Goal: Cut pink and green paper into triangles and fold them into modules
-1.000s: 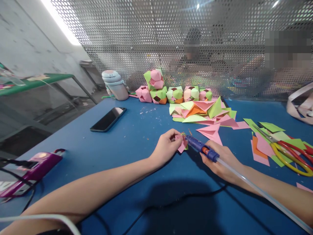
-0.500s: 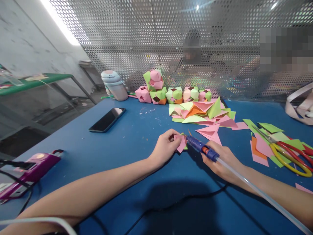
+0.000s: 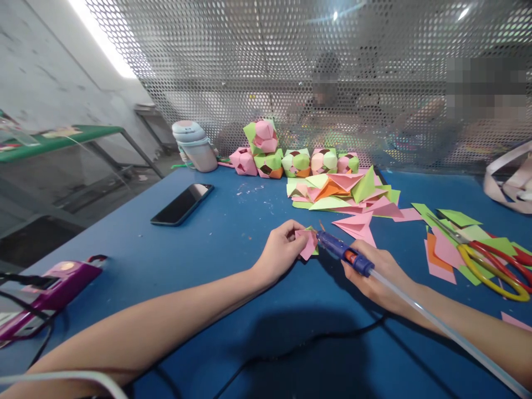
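Observation:
Between the thumb and fingers of my left hand [image 3: 279, 252] is a small folded paper piece [image 3: 306, 244], pink with green edges. My right hand [image 3: 380, 274] is wrapped round a blue hot glue gun [image 3: 343, 250], with a long clear glue stick [image 3: 440, 327] running out of its back. The gun's nozzle points left and is right at the paper piece; I cannot tell whether it touches. Beyond my hands lies a pile of pink, green and orange folded papers [image 3: 344, 191], with a loose pink folded piece [image 3: 357, 224] in front of it.
Several finished paper balls [image 3: 297, 162] stand along the perforated metal panel [image 3: 233, 61]. Left are a phone [image 3: 183, 205], a bottle [image 3: 195, 147] and a purple power strip [image 3: 54, 296]. Scissors [image 3: 492, 260] lie on paper pieces at right. A black cable [image 3: 291, 352] crosses the blue table [image 3: 199, 332].

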A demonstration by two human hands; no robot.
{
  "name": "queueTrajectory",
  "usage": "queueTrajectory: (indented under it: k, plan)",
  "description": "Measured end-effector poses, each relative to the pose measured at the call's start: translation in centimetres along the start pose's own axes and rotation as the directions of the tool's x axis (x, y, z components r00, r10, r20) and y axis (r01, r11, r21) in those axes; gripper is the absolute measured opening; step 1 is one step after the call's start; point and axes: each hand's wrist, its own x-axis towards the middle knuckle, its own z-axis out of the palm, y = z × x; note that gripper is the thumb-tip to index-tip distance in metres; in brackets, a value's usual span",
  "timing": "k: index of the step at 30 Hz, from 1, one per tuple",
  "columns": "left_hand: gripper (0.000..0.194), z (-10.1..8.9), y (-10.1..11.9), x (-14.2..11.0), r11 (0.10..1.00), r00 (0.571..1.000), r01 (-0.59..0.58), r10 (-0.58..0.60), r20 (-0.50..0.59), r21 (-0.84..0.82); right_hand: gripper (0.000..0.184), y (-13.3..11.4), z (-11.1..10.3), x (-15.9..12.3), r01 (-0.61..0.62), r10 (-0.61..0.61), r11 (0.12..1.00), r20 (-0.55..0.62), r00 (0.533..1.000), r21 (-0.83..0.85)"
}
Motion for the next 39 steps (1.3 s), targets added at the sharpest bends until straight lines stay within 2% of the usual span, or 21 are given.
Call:
queueTrajectory:
  k: [6,16,21,24,34,39]
  plan:
    - [0.014,0.08,0.39,-0.16,0.997,0.998,-0.055,0.055,0.006,0.061,0.01,0.14,0.48,-0.06,0.055,-0.054,0.998,-0.012,0.998,0.016]
    - [0.015,-0.12,0.07,-0.05,1.0,0.999,0.008,-0.008,-0.032,0.016,0.008,-0.18,0.11,-0.13,-0.053,0.06,0.996,-0.098,0.993,0.079]
    - [0.013,0.1,0.32,-0.16,1.0,1.0,-0.007,0.007,0.019,-0.021,0.011,-0.31,0.38,-0.24,0.027,-0.024,0.998,-0.053,0.998,0.056]
    - [0.013,0.13,0.24,-0.2,0.999,0.999,-0.044,0.044,0.03,0.009,0.011,-0.34,0.41,-0.26,0.032,-0.03,0.998,-0.039,0.999,0.062]
    - [0.015,-0.17,0.46,-0.44,1.0,0.998,0.012,-0.013,-0.055,-0.02,0.008,-0.2,0.09,-0.04,-0.144,0.154,0.985,-0.117,0.981,0.091]
    - [0.021,0.0,0.74,-0.86,0.991,0.994,0.035,-0.048,-0.094,-0.132,0.015,0.44,0.13,0.71,-0.192,0.191,0.981,-0.065,0.979,-0.01]
